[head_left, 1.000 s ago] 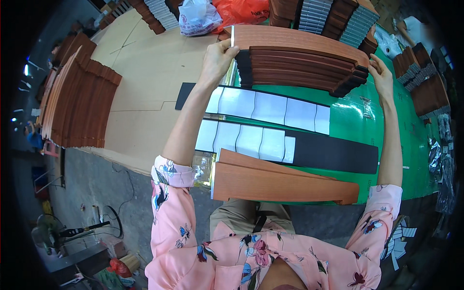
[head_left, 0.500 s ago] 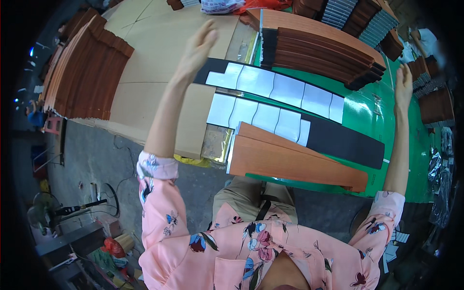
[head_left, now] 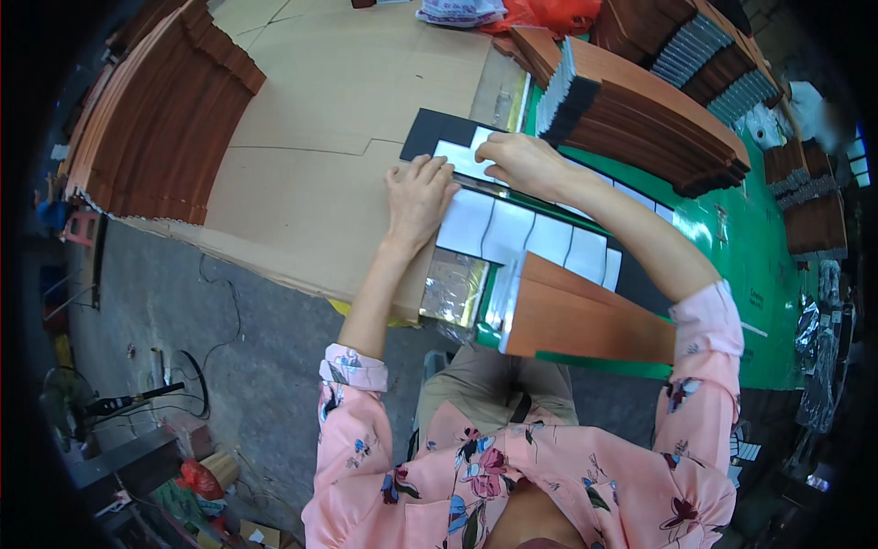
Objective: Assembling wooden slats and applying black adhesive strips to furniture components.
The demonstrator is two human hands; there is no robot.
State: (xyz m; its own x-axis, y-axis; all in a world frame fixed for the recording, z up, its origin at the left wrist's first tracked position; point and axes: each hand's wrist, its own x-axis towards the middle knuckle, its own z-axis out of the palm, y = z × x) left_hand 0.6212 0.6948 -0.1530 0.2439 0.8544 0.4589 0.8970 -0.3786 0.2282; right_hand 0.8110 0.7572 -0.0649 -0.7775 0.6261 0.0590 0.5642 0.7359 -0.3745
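My left hand (head_left: 421, 203) rests at the left end of a dark strip (head_left: 432, 130), its fingers bent but apart and its fingertips by the edge of a white sheet (head_left: 463, 157). My right hand (head_left: 529, 165) is over the same strip, fingers curled in at the white sheet; whatever lies between the fingertips is too small to make out. White pieces cover much of this strip, partly under my right forearm. Nearer me lies a second row of white pieces (head_left: 508, 231) on another dark strip. Reddish-brown boards (head_left: 576, 316) overlap its right part.
Cardboard (head_left: 311, 110) covers the table's left part, green sheeting (head_left: 759, 339) its right. Stacks of brown moulded boards stand at the left (head_left: 174, 128) and far right (head_left: 658, 119). A red plastic bag (head_left: 549, 14) lies at the back.
Both hands have come down onto the far strip. The right swung in leftward from the right side; the left moved down toward the strip's left end. The view has shifted slightly.
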